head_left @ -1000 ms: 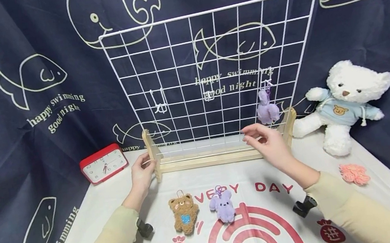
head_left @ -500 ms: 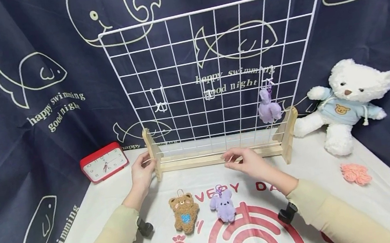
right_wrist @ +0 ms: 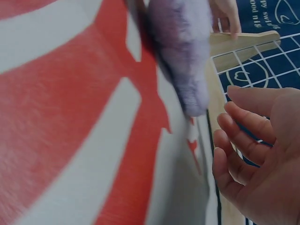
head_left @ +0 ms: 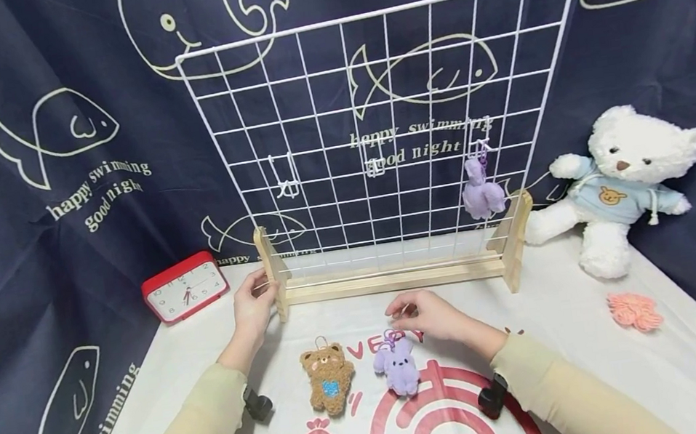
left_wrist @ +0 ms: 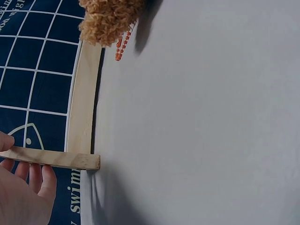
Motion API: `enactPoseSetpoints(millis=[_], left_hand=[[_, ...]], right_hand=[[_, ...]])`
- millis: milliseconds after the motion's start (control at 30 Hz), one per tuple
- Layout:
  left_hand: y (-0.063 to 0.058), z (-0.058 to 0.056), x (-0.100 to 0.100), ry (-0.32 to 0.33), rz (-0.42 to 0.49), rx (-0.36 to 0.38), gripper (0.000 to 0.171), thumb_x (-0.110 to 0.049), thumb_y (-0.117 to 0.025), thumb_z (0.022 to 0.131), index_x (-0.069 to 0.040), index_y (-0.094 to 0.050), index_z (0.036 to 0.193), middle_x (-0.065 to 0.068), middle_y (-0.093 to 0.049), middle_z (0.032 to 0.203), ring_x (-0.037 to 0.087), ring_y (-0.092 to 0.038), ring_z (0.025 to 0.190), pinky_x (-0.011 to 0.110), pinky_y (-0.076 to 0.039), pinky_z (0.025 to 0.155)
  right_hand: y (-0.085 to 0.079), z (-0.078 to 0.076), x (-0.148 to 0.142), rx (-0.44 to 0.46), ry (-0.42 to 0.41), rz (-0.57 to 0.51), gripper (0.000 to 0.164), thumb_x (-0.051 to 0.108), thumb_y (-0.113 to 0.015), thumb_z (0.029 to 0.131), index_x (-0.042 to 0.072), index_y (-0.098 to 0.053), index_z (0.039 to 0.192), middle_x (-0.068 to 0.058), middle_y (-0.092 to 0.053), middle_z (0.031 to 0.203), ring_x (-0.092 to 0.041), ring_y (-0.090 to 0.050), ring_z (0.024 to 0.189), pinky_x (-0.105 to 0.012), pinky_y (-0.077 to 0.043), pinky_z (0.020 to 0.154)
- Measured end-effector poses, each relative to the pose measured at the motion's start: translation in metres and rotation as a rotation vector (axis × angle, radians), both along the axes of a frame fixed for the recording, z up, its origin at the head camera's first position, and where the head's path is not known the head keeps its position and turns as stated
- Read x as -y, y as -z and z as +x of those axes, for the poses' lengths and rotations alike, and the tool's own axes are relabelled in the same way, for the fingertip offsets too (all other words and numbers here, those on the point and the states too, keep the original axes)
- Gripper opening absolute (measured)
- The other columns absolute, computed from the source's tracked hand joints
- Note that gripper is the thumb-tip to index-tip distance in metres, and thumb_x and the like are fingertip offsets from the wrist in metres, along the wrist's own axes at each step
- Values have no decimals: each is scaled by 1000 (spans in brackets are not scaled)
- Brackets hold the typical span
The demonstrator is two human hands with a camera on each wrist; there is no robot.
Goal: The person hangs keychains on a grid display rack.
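Note:
My left hand (head_left: pixel 253 309) grips the left wooden upright (head_left: pixel 270 275) of a white wire grid rack (head_left: pixel 406 187). In the left wrist view the thumb and fingers (left_wrist: pixel 35 178) lie on opposite sides of that wooden piece. Just above a purple plush keychain (head_left: pixel 400 371) on the table hovers my right hand (head_left: pixel 430 315), its fingers loosely bent and holding nothing. To the left of the purple plush lies a brown bear plush keychain (head_left: pixel 330 382). Another purple plush keychain (head_left: pixel 483 192) hangs from a hook on the grid's right side.
White hooks (head_left: pixel 287 187) (head_left: pixel 374 166) sit at the grid's left and middle. A red alarm clock (head_left: pixel 186 287) stands at left. At right are a white teddy bear (head_left: pixel 610 182) in a blue hoodie and a coral-pink fuzzy item (head_left: pixel 635 312).
My right hand has come down and leftward from near the hanging purple plush to just above the purple plush on the table. The left hand stays on the wooden upright.

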State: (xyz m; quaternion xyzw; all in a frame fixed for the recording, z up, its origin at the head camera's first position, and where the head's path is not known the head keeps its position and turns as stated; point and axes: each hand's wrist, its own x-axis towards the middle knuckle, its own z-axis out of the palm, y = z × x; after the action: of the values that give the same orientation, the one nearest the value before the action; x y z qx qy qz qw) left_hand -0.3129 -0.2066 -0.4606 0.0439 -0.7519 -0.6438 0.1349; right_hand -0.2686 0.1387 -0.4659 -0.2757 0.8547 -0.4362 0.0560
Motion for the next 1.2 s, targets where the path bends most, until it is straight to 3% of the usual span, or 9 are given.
enactPoseSetpoints(millis=[300, 700, 1200], left_hand=[[-1, 0, 0, -1, -4, 0, 43, 1, -65, 94, 2, -59, 136, 26, -63, 124, 35, -60, 115, 15, -53, 81], [-1, 0, -1, 1, 4, 0, 42, 2, -64, 94, 2, -59, 136, 26, -62, 125, 36, -60, 117, 14, -53, 80], [3, -1, 0, 0, 10, -6, 43, 2, -65, 93, 2, -59, 136, 26, -62, 125, 36, -60, 116, 16, -54, 81]], right_hand=[[15, -2, 6, 29, 2, 70, 19, 8, -78, 88, 3, -74, 105, 1, -67, 90, -10, -56, 81, -24, -50, 69], [15, -3, 10, -32, 1, 144, 15, 7, -81, 83, 9, -73, 96, 1, -61, 88, -13, -53, 80, -26, -46, 72], [18, 3, 7, 12, 13, 5, 14, -2, -76, 85, 9, -68, 90, 6, -62, 79, -10, -56, 75, -24, -48, 68]])
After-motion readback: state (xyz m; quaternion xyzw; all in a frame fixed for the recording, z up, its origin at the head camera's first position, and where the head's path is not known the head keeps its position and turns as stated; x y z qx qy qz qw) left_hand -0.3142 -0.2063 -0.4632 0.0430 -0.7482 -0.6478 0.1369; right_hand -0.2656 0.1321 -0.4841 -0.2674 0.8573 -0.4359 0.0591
